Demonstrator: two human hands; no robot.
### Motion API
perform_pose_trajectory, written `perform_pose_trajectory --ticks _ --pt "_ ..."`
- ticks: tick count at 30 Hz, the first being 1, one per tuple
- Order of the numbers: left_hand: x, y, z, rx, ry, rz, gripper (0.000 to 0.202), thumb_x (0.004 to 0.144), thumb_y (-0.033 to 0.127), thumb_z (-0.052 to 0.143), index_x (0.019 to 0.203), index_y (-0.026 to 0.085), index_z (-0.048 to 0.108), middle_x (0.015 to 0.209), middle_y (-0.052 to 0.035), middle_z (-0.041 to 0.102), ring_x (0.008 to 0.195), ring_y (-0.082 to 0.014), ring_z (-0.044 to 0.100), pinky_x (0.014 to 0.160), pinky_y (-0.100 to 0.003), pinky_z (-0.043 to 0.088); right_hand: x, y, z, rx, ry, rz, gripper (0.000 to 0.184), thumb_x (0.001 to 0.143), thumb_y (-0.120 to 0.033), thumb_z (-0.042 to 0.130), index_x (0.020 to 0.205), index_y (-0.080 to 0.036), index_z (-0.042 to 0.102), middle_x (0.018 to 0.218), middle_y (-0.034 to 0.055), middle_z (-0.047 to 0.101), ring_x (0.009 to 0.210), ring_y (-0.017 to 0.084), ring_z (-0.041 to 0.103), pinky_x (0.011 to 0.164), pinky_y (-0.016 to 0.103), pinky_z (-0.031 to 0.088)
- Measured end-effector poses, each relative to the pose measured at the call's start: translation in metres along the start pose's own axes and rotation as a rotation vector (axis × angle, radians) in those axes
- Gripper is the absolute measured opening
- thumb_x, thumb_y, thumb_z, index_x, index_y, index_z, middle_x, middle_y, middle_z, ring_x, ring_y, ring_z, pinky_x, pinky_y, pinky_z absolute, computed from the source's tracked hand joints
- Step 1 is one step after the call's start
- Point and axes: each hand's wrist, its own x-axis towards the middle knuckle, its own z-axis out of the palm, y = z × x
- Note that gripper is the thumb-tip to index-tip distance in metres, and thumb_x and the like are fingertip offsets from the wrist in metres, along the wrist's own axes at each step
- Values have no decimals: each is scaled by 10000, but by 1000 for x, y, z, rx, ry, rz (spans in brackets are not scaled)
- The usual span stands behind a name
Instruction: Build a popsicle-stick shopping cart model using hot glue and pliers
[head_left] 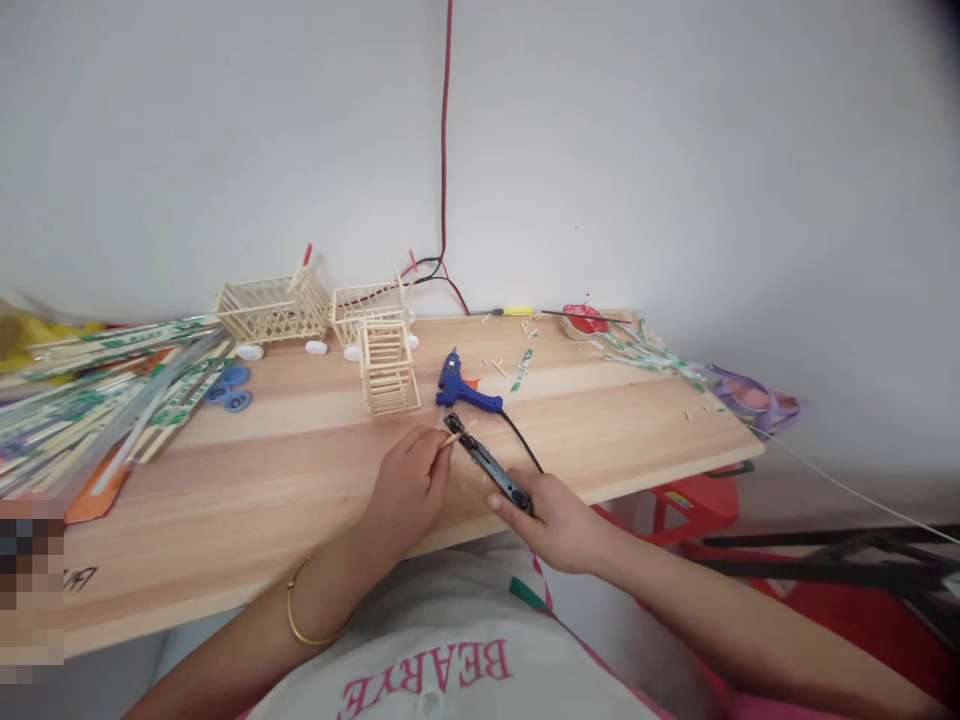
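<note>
My left hand (409, 485) is closed, pinching a short thin wooden stick (452, 438) between thumb and fingers. Wrapped around the handles of a pair of grey metal pliers (491, 470) is my right hand (559, 522). The pliers' dark jaws are at the stick's end, but I cannot tell whether they grip it. Just beyond the jaws lies a blue hot glue gun (459, 387) on its side. A small ladder-like frame of sticks (387, 370) stands to its left, in front of two stick-built carts (274, 308) (367, 312) with white wheels.
Bundles of wrapped sticks (176, 390) and blue round pieces (231, 388) cover the table's left side. Stick offcuts (499, 368), a yellow pen-like tool (516, 311) and a red container (585, 320) lie further back. The glue gun's black cord (523, 440) runs past my right hand.
</note>
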Motion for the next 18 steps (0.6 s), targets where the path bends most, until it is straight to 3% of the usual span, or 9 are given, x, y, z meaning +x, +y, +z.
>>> perform_pose_trajectory --ticks 9,13,15,18 --pt "2 -7 16 58 -135 -80 176 877 134 406 778 165 548 763 -67 611 733 -202 567 688 -323 452 13 -1 -10 115 -206 205 444 867 -578 404 674 -181 454 537 -45 369 503 94 372 480 221 271" --pt "5 -9 12 30 -121 -128 206 884 170 395 736 171 538 732 -64 603 711 -200 561 665 -320 442 19 2 -24 83 -279 220 471 836 -604 445 706 -160 536 511 -41 398 492 97 396 470 216 290" --pt "6 -9 6 -51 -93 -199 198 889 207 402 757 172 546 735 -53 607 712 -194 563 653 -312 437 20 7 -35 56 -238 144 474 818 -610 476 764 -152 588 577 -19 491 546 115 457 501 218 323" --pt "7 -9 0 -373 -99 -401 193 891 285 420 781 179 537 627 7 556 593 -150 537 577 -270 426 20 23 -55 -88 -7 119 491 805 -638 474 845 -168 610 717 25 602 642 162 538 551 238 353"
